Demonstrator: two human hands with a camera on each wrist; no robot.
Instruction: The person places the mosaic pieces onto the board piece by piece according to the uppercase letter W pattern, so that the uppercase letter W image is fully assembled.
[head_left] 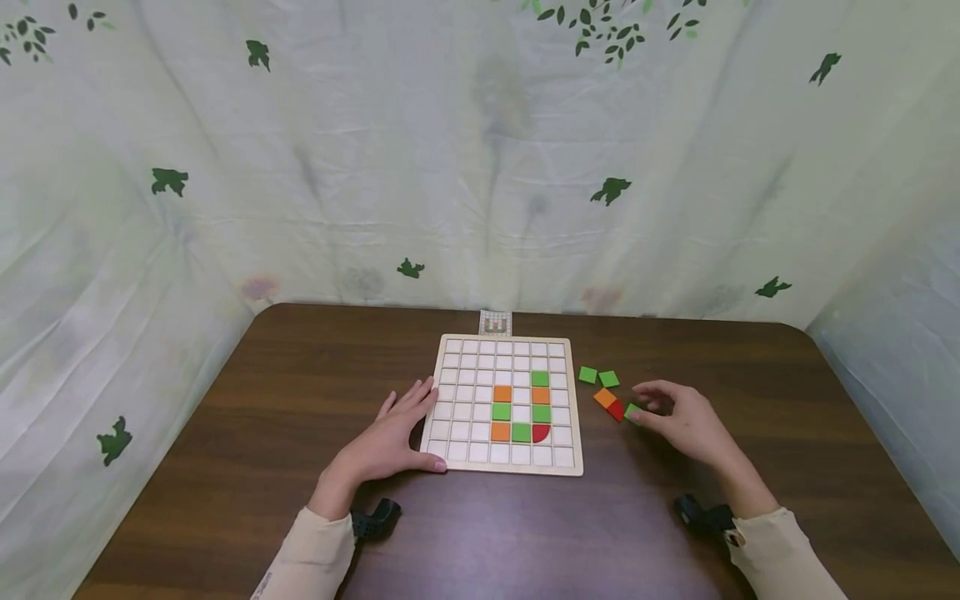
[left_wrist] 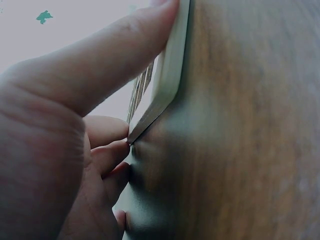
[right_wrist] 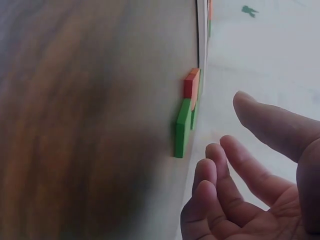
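A wooden-framed board (head_left: pixel 576 417) with a grid of white squares lies on the table. Orange, green and red tiles form a U shape in its cells, with a rounded red tile (head_left: pixel 540 433) at one corner. My left hand (head_left: pixel 386 442) rests at the board's left edge, thumb on the front corner and fingers spread along the side. Right of the board, my right hand (head_left: pixel 693 421) hovers over a loose green tile (right_wrist: pixel 182 127), thumb and fingers apart and nothing between them. Beside that tile lie a red tile (head_left: pixel 616 410) and an orange tile (head_left: pixel 604 398).
Two more green tiles, one (head_left: pixel 588 374) near the board's right edge and another (head_left: pixel 608 379) beside it, lie farther back. A small printed card (head_left: pixel 495 322) sits behind the board. The brown table (head_left: pixel 300 375) backs onto a patterned curtain (head_left: pixel 420 167).
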